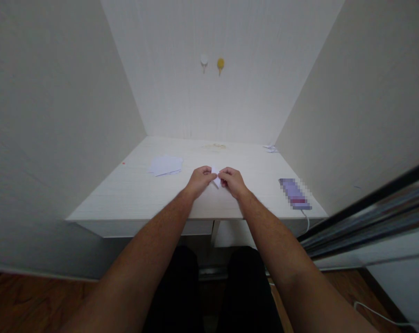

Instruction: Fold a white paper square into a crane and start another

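Observation:
Over the front middle of a white desk [133, 194], my left hand [200, 179] and my right hand [232, 180] meet with fingers pinched together. Between them they grip a small white piece of folded paper [215, 176]. Most of the paper is hidden by the fingers. Both forearms reach out from the bottom of the view.
A small stack of white paper sheets [166, 165] lies left of my hands. A phone [294, 193] with a white cable lies at the desk's right front. A crumpled paper scrap [271, 148] sits at the back right. Two hooks [212, 64] hang on the back wall. Walls close both sides.

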Available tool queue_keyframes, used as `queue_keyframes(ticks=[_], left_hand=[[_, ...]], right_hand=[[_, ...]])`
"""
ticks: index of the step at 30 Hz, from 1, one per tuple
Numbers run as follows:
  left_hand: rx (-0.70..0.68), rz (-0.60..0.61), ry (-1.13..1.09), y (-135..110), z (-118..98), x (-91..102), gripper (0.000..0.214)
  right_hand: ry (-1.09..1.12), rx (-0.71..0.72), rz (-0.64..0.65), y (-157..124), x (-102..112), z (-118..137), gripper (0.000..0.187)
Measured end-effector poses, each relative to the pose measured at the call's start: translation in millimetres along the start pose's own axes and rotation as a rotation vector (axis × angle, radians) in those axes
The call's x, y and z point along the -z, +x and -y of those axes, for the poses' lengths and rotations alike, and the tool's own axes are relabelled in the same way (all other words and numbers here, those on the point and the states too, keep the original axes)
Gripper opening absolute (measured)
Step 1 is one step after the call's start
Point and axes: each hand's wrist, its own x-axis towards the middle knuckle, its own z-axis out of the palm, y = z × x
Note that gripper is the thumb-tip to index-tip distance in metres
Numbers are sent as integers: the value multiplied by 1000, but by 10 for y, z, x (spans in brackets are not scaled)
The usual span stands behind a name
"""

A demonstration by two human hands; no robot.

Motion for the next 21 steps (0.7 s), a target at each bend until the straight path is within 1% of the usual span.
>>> queue_keyframes(ticks=[5, 10, 13, 15, 18, 21], left_hand=[[-1, 65, 28, -16, -7, -3, 36], [-7, 93, 31, -20, -3, -5, 43], [-23, 71, 49, -9, 19, -4, 44], [-28, 39, 46, -2, 30, -1, 40], [-22, -6, 27, 0, 24, 7, 36], [-12, -29, 19, -5, 7, 14, 38]], right_hand=[[20, -30, -27, -24, -1, 34, 27], [91, -27, -18, 2, 20, -3, 32], [113, 11, -34, 24, 27, -26, 34], [123, 20, -45, 25, 25, -24, 36], [104, 15, -27, 10, 20, -4, 41], [86, 3, -9, -6, 18, 12, 36]])
